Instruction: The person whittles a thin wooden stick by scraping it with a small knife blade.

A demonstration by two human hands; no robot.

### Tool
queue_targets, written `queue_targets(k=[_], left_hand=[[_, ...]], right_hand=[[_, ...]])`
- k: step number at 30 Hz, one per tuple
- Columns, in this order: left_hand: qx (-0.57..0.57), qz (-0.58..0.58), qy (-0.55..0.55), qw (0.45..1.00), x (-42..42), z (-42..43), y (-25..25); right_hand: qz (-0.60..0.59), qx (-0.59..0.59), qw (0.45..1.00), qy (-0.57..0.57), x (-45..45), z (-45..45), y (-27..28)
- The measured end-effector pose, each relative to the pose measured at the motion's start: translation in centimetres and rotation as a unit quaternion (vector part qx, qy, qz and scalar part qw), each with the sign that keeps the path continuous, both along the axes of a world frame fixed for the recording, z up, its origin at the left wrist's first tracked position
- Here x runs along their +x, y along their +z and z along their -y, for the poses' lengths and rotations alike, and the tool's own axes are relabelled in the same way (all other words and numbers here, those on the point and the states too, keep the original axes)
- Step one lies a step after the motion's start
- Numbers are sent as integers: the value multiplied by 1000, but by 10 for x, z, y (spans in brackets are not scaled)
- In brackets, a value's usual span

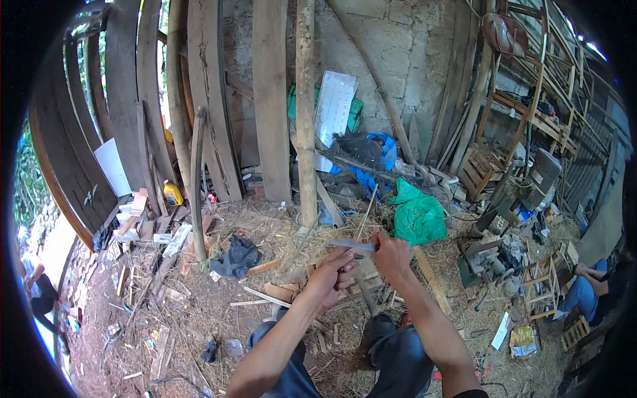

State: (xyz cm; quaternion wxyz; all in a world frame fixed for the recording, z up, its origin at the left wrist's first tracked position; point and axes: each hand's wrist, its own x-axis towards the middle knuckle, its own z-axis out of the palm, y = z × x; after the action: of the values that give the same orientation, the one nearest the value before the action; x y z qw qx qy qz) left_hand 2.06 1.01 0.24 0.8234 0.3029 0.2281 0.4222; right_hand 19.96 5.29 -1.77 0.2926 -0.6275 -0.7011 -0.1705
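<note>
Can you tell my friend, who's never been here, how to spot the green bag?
Find the grey block wall, then the upright pole in front of it. On the ground to the pole's right, just beyond the person's right hand, lies a crumpled plastic bag. It's bright green, unlike the blue plastic sheet behind it.

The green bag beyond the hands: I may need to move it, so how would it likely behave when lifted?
The green bag would probably be floppy: its surface is creased. It bulges, so any contents may sag below the grip, though their weight can't be judged. Its uneven, slumped form seems unlikely to roll.
</note>
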Motion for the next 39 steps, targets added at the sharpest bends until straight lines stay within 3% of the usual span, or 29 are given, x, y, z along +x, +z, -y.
queue_targets(k=[1,3,7,9,13,15,19,22,27,32,39], left_hand=[[2,-4,-1,1000,-2,3,2],[16,-36,-10,999,-6,12,6],[11,-12,-22,1000,-10,8,3],[41,-33,-22,998,-10,3,10],[25,-27,9,999,-6,-2,8],[43,-14,12,999,-9,0,9],[79,-39,48,995,-10,-2,11],[49,-31,53,997,-7,-5,6],[55,-58,32,996,-4,-3,3],[53,-86,10,995,-1,-1,-6],[60,-109,22,992,3,2,-7]], right_hand=[[-4,2,1000,-1,7,-5,-2],[-104,-63,985,-121,33,-17,-7],[-102,-90,982,-133,48,-8,-7],[-157,-98,983,-11,33,5,-5],[-191,-14,979,64,12,1,-12],[-376,-118,915,84,12,2,-14],[-362,-143,918,77,16,1,-5],[-349,-87,926,117,3,17,11],[-168,-127,961,181,-7,20,7],[-133,-168,973,83,-7,21,17],[-152,-122,980,-35,24,-7,-10]])
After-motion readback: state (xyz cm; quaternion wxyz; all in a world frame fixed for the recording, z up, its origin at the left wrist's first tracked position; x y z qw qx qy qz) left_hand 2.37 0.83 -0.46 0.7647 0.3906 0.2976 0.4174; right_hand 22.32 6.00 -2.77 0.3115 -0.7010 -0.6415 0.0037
